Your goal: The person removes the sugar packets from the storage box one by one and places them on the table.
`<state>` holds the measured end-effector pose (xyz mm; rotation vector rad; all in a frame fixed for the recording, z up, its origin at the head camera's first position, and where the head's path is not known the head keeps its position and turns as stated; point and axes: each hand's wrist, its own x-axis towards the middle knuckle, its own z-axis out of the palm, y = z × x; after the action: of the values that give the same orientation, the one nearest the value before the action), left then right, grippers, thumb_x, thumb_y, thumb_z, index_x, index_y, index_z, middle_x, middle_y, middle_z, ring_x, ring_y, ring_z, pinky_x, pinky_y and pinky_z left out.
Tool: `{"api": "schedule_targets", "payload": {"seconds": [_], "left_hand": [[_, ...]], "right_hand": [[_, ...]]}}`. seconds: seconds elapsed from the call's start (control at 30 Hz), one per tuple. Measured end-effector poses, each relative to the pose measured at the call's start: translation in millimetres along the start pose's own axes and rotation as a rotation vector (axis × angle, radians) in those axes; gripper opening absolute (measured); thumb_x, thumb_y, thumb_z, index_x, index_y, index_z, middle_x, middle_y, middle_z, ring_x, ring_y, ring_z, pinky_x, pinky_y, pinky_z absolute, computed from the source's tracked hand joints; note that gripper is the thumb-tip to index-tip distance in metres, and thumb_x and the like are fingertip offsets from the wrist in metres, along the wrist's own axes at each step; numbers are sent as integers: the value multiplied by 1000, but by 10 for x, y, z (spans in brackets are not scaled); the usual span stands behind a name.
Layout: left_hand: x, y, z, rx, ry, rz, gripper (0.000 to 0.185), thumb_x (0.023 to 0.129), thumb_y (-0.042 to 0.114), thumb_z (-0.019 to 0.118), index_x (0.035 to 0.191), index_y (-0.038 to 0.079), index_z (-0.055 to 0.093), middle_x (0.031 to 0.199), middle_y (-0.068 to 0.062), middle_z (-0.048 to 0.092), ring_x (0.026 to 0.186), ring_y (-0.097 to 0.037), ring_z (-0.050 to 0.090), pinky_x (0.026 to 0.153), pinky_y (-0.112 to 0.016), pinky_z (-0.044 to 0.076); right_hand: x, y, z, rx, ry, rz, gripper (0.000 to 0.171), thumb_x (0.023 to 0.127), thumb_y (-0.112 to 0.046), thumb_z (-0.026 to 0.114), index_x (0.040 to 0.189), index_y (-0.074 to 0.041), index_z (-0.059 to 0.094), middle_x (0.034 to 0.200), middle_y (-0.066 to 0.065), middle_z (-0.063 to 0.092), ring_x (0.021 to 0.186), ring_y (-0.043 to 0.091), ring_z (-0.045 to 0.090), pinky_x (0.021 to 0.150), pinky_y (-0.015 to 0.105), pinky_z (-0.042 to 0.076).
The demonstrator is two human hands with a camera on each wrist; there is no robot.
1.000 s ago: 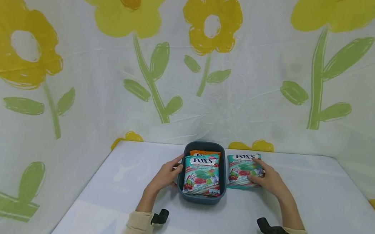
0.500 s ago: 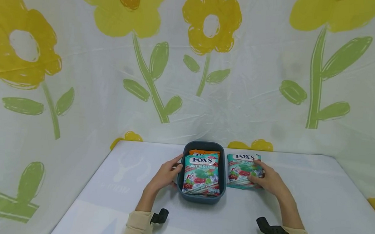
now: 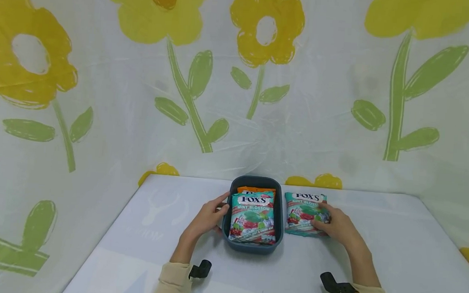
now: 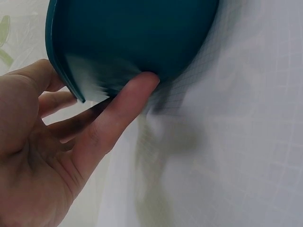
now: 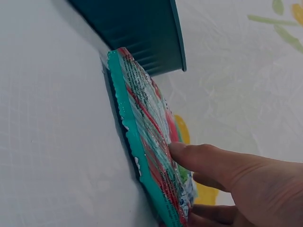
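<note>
A dark teal tub (image 3: 252,248) stands on the white table (image 3: 389,245). In it lies a FOX'S Mint Blossom candy bag (image 3: 253,217) with an orange bag (image 3: 256,190) behind it. My left hand (image 3: 220,213) holds the tub's left side; in the left wrist view my left hand (image 4: 106,101) has its thumb on the tub's (image 4: 142,33) outer wall and fingers past the rim. A second Mint Blossom bag (image 3: 300,211) lies just right of the tub. My right hand (image 3: 320,218) pinches this bag (image 5: 142,127), thumb on its face and fingers under its edge (image 5: 189,163).
A sheet printed with yellow flowers and green stems (image 3: 261,99) hangs behind the table and round both sides. Black camera straps sit on my left wrist (image 3: 200,270) and right wrist (image 3: 336,287). The tub's wall (image 5: 137,33) rises right beside the second bag.
</note>
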<state>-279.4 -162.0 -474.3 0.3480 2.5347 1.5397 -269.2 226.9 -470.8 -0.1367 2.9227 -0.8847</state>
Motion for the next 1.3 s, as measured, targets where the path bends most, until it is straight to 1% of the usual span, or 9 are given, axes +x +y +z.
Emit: {"api": "schedule_targets", "payload": {"seconds": [0.13, 0.27, 0.57, 0.77, 1.0, 1.13, 1.3], "left_hand": [[-13, 3, 5, -4, -2, 3, 53, 103, 25, 48, 154, 20, 34, 138, -22, 55, 111, -32, 61, 54, -36, 61], [-22, 11, 8, -9, 1, 10, 53, 103, 24, 47, 154, 20, 34, 138, -23, 55, 111, -32, 61, 53, -36, 61], [-14, 6, 4, -17, 4, 11, 53, 103, 25, 48, 153, 22, 35, 137, -22, 56, 108, -30, 62, 52, -37, 61], [-12, 9, 3, -17, 6, 10, 52, 102, 25, 48, 153, 22, 35, 137, -22, 56, 108, -30, 61, 52, -36, 61], [-9, 2, 14, -27, 7, 12, 53, 103, 23, 48, 153, 22, 35, 136, -21, 56, 107, -30, 61, 52, -37, 61], [0, -10, 11, -28, 4, 20, 53, 103, 23, 48, 154, 22, 34, 137, -22, 56, 107, -30, 61, 52, -37, 61], [-10, -2, 5, -28, 3, 14, 53, 103, 23, 48, 154, 21, 34, 137, -22, 55, 107, -30, 61, 52, -36, 61]], "right_hand": [[-27, 7, 7, 1, -17, -11, 70, 92, -36, 67, 143, 5, 42, 141, 39, 41, 128, 55, 41, 102, 69, 41], [-35, -13, -2, -16, -12, -23, 67, 92, -33, 66, 142, 6, 43, 140, 38, 43, 127, 55, 42, 102, 69, 40], [-58, -73, -31, -62, -29, 0, 69, 92, -36, 65, 142, 6, 43, 136, 40, 44, 124, 55, 44, 100, 69, 43], [-65, -106, -62, -97, -40, -17, 67, 92, -34, 65, 141, 7, 44, 133, 40, 47, 120, 53, 48, 97, 67, 45], [-96, -154, -97, -102, -93, 8, 71, 91, -37, 67, 142, 6, 43, 134, 39, 46, 120, 51, 48, 97, 67, 46], [-119, -194, -124, -107, -103, 9, 71, 90, -38, 68, 141, 5, 45, 135, 38, 45, 121, 52, 47, 97, 67, 45], [-148, -254, -152, -119, -103, 12, 68, 90, -38, 68, 140, 3, 48, 139, 38, 42, 125, 54, 44, 97, 69, 45]]}}
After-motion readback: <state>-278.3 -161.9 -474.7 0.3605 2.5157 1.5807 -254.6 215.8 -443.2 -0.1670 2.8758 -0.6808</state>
